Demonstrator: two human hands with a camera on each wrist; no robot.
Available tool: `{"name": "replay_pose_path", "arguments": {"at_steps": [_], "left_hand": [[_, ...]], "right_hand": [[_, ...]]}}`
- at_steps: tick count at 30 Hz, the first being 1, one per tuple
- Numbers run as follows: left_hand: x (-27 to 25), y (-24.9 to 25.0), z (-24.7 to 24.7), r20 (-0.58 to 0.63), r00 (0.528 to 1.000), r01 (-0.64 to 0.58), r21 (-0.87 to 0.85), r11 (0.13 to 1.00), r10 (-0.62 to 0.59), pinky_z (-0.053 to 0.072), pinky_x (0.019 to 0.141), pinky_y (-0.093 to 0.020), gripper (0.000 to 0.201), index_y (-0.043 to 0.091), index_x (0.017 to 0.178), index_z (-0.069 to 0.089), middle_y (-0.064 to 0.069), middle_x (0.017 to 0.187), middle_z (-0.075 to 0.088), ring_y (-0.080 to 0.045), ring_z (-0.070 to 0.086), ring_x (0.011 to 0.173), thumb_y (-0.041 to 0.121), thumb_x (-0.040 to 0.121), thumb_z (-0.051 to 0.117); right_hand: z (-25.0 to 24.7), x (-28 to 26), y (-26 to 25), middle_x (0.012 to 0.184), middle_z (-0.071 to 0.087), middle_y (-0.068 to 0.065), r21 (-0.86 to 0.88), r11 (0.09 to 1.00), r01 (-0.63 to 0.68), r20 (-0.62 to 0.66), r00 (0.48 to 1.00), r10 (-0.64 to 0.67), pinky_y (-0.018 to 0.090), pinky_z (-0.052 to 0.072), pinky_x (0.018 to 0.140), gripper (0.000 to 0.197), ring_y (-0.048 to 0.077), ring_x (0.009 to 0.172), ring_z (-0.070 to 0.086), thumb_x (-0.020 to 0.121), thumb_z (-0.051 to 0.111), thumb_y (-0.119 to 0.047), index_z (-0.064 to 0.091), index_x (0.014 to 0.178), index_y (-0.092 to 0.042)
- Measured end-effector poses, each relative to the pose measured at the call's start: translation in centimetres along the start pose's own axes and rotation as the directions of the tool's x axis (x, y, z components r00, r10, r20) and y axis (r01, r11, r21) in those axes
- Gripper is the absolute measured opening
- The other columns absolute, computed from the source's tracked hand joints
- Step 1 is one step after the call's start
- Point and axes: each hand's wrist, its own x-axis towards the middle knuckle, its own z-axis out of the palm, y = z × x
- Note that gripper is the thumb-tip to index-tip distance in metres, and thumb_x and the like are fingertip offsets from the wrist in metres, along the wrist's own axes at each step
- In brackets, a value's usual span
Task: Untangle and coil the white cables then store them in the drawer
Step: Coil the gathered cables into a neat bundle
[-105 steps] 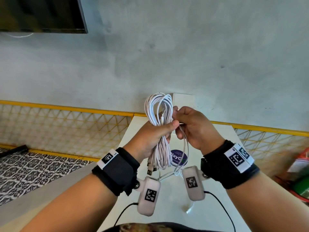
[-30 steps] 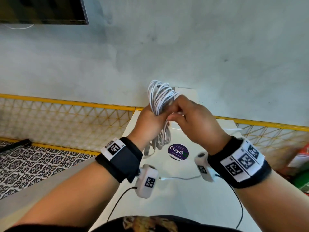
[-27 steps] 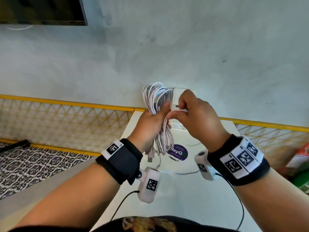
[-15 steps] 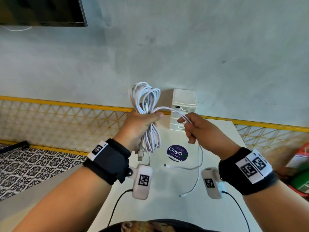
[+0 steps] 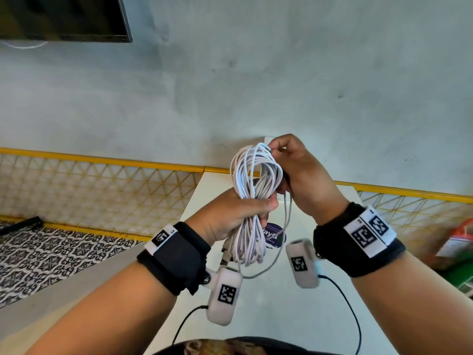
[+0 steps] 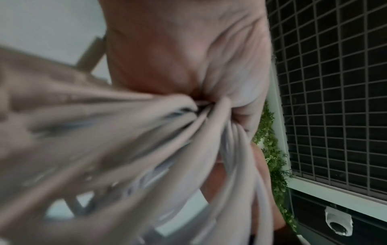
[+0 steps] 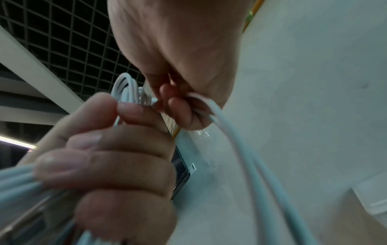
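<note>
Wall (image 5: 256,85): grey plaster behind everything, with a dark screen (image 5: 61,16) mounted at the upper left.
Table (image 5: 268,316): white top below the hands, carrying a round purple sticker (image 5: 275,237) partly hidden by the hanging loops.
Left hand (image 5: 230,216): fingers and thumb wrapped tight round the middle of the coiled white cables (image 5: 253,196), held up in the air over the table; the left wrist view shows the strands bunched in the palm.
Right hand (image 5: 299,175): raised beside the top of the coil, fingertips pinching a strand at the upper loops, while the loose tail (image 5: 286,226) runs through its curled fingers and droops toward the table.
Drawer: mostly hidden behind the hands, so its state cannot be told.
</note>
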Motion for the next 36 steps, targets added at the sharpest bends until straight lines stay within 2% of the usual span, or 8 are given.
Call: {"name": "replay_pose_path", "arguments": {"at_steps": [6, 11, 14, 17, 21, 24, 28, 36], "left_hand": [[0.1, -0.2, -0.2, -0.138, 0.99, -0.068, -0.224, 0.972, 0.037, 0.052, 0.059, -0.026, 0.012, 0.016, 0.07, 0.066, -0.001, 0.064, 0.06, -0.015, 0.06, 0.061, 0.02, 0.081, 0.063], [0.9, 0.0, -0.4, -0.231, 0.971, -0.124, -0.292, 0.948, 0.056, 0.044, 0.097, -0.045, 0.051, 0.0, 0.119, 0.062, -0.009, 0.096, 0.065, -0.029, 0.058, 0.102, 0.031, 0.079, 0.071], [0.9, 0.2, -0.1, -0.212, 0.976, -0.111, -0.337, 0.935, 0.04, 0.048, 0.092, -0.046, 0.059, 0.001, 0.129, 0.056, -0.01, 0.098, 0.068, -0.029, 0.061, 0.097, 0.036, 0.084, 0.067], [0.9, 0.2, -0.1, -0.22, 0.975, -0.108, -0.367, 0.924, 0.026, 0.056, 0.08, -0.04, 0.042, 0.001, 0.12, 0.064, -0.011, 0.103, 0.07, -0.025, 0.067, 0.086, 0.029, 0.09, 0.057], [1.2, 0.6, 0.1, -0.274, 0.962, -0.133, -0.422, 0.897, 0.013, 0.057, 0.074, -0.03, 0.013, 0.01, 0.093, 0.068, -0.011, 0.091, 0.068, -0.022, 0.071, 0.094, 0.019, 0.085, 0.065], [1.2, 1.5, -1.0, -0.364, 0.93, -0.245, -0.507, 0.826, 0.053, 0.059, 0.071, -0.031, 0.026, 0.017, 0.108, 0.064, 0.002, 0.068, 0.058, -0.02, 0.071, 0.079, 0.014, 0.083, 0.06], [0.6, 2.7, -4.2, -0.518, 0.854, -0.363, -0.513, 0.778, 0.057, 0.058, 0.08, -0.04, 0.014, 0.017, 0.101, 0.065, 0.002, 0.067, 0.055, -0.018, 0.066, 0.07, 0.013, 0.091, 0.056], [1.0, 3.3, -5.1, -0.606, 0.794, -0.357, -0.531, 0.769, -0.05, 0.058, 0.071, -0.034, 0.014, 0.017, 0.082, 0.063, 0.004, 0.06, 0.05, -0.012, 0.057, 0.057, 0.018, 0.094, 0.057]], "right_hand": [[-0.4, -0.7, 0.8, 0.069, 0.053, 0.003, -0.031, 0.998, 0.055, 0.035, 0.998, -0.054, 0.021, 0.035, 0.046, 0.038, 0.015, 0.047, 0.04, 0.097, 0.047, -0.009, 0.065, 0.114, -0.037], [1.2, -1.7, 1.4, 0.046, 0.047, 0.001, 0.046, 0.997, -0.06, -0.108, 0.992, 0.065, 0.016, 0.025, 0.033, 0.013, 0.01, 0.032, 0.031, 0.094, 0.056, -0.018, 0.055, 0.081, -0.015], [1.4, -1.5, 2.1, 0.044, 0.04, 0.003, 0.057, 0.98, -0.192, -0.082, 0.977, 0.196, 0.016, 0.021, 0.034, 0.025, 0.012, 0.03, 0.027, 0.092, 0.058, -0.034, 0.054, 0.076, -0.015], [1.4, -1.4, 3.0, 0.055, 0.056, 0.015, 0.014, 0.956, -0.292, 0.035, 0.956, 0.292, 0.027, 0.04, 0.043, 0.037, 0.023, 0.042, 0.051, 0.085, 0.063, -0.048, 0.064, 0.085, -0.012], [1.8, -1.7, 4.0, 0.1, 0.073, 0.019, 0.051, 0.935, -0.351, 0.123, 0.931, 0.343, 0.052, 0.053, 0.089, 0.034, 0.036, 0.095, 0.07, 0.084, 0.067, -0.039, 0.068, 0.104, -0.012], [0.8, -1.4, 4.1, 0.069, 0.063, 0.008, 0.006, 0.939, -0.344, 0.107, 0.934, 0.341, 0.029, 0.043, 0.051, 0.021, 0.023, 0.056, 0.057, 0.082, 0.069, -0.02, 0.057, 0.098, -0.013], [-2.6, -2.6, 4.9, 0.048, 0.043, -0.003, -0.037, 0.951, -0.306, -0.03, 0.952, 0.305, 0.018, 0.027, 0.04, 0.017, 0.013, 0.04, 0.032, 0.093, 0.052, -0.004, 0.043, 0.086, -0.015], [-3.9, -6.2, 5.7, 0.074, 0.064, -0.009, -0.519, 0.852, -0.073, 0.281, 0.926, 0.25, 0.016, 0.044, 0.065, 0.044, 0.006, 0.065, 0.059, 0.094, 0.052, -0.003, 0.07, 0.084, -0.042]]}}
